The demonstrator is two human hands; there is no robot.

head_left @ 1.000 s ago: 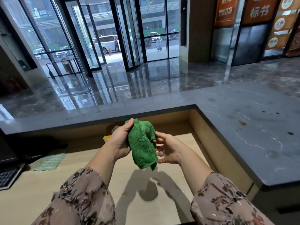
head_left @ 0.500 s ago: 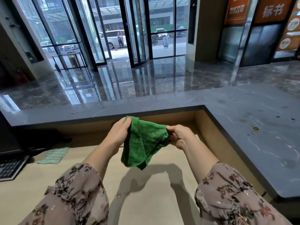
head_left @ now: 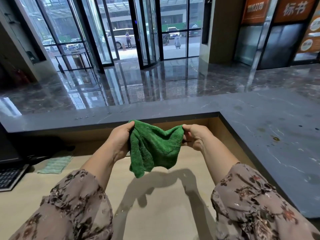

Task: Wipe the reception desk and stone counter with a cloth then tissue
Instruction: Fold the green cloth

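1. The left hand [head_left: 121, 141] and the right hand [head_left: 194, 137] each pinch one top corner of the green cloth [head_left: 154, 148], fingers closed on the fabric, in the centre of the frame.
2. What changed: one second ago the cloth was a crumpled bunch in the left hand, with the right hand open beside it. Half a second ago the right hand took a corner. Now the hands are pulled apart, and the cloth hangs spread between them, above the wooden desk surface [head_left: 166, 213] and not touching it.
3. My judgement: the cloth is being opened for wiping. No wiping of the desk surface or of the stone counter [head_left: 270, 135] has begun, so the task is at an early step.
4. Count, from left to right:
   - one keyboard [head_left: 10, 176], at the left edge;
   - one pale green cloth [head_left: 55, 164], flat on the desk surface, left of the hands;
   - one green cloth, held;
   - two hands;
   - one stone counter, L-shaped, with several small dark spots on its right part.
5. I see no tissue.
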